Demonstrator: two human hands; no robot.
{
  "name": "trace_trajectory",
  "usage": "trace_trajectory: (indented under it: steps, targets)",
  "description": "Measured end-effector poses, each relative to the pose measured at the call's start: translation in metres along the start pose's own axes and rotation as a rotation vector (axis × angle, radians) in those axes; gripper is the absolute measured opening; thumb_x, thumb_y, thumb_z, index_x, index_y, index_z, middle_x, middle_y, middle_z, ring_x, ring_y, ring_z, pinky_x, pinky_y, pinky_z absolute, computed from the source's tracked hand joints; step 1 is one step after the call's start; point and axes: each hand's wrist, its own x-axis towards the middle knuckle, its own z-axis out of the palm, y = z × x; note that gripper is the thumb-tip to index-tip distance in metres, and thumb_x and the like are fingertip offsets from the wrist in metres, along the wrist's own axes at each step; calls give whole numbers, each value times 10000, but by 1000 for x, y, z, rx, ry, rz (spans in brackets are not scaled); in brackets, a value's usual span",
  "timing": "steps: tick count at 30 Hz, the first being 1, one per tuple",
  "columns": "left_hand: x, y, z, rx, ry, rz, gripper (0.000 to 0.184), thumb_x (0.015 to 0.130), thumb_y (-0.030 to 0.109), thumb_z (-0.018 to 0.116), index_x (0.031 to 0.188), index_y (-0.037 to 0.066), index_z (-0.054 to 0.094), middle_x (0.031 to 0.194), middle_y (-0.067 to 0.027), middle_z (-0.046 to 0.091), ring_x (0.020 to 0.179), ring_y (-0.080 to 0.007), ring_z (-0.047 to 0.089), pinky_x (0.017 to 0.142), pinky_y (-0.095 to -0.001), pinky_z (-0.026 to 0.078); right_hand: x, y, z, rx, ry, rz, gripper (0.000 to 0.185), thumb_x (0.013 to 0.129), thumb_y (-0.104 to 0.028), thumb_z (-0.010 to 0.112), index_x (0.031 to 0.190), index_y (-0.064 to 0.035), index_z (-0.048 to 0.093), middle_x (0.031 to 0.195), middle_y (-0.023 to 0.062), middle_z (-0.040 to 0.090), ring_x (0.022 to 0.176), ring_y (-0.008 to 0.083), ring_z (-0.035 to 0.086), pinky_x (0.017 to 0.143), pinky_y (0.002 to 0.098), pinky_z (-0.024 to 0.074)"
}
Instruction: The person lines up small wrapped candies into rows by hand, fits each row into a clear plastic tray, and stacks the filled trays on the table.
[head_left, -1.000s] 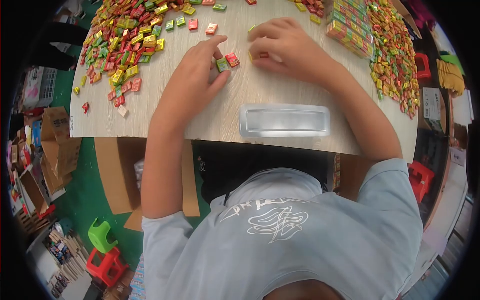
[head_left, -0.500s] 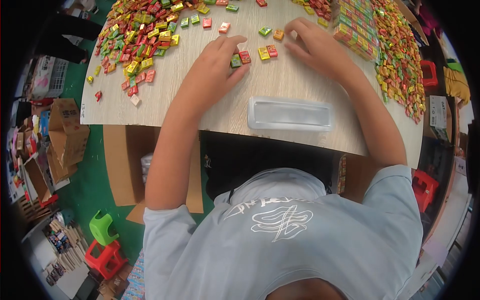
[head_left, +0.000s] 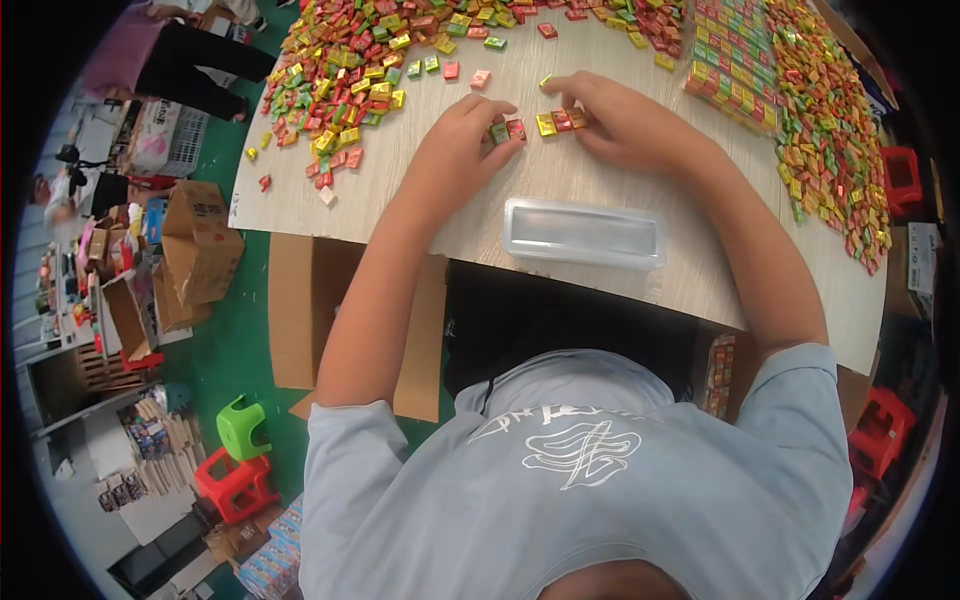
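Boxes (head_left: 516, 131) lie by left hand (head_left: 462, 140), grip spread; right hand (head_left: 608, 112), grip: cannot tell

Pale wood-grain table (head_left: 370, 190), heaped small colourful boxes (head_left: 360, 50), clear plastic tray (head_left: 585, 235), wrapped stack (head_left: 735, 85)

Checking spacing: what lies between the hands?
Head view: green and red boxes by the left hand, yellow and red ones by the right hand, bare tabletop between.

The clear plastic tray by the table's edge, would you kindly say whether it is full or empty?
Empty: the clear plastic tray shows only its bare, pale bottom, with nothing lying inside.
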Motion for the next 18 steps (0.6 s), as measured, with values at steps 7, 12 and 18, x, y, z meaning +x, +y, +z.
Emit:
trace_trajectory:
  steps: [7,12,18]
  targets:
    - [6,8,10,33,-21,0,286,902,160,796,1140,20,720,1057,-134,651,883,-293,692,809,-398,576,1,0,12,-30,11,-80,471,952,-118,688,1402,-52,564,1225,152,609,1104,341,647,946,424,536]
    - [4,15,14,18,7,10,288,903,156,794,1141,13,718,1063,-137,651,897,-304,695,811,-402,576,0,1,13,-32,-4,-72,410,968,-143,683,1353,-38,591,1236,154,606,1097,346,653,936,431,540]
    - [3,16,1,100,29,15,371,918,215,780,1229,38,681,1129,-169,648,1051,-353,664,916,-437,550,3,-3,8,-26,34,55,375,1016,-245,649,1348,-73,608,1244,149,611,1076,340,667,911,430,539]
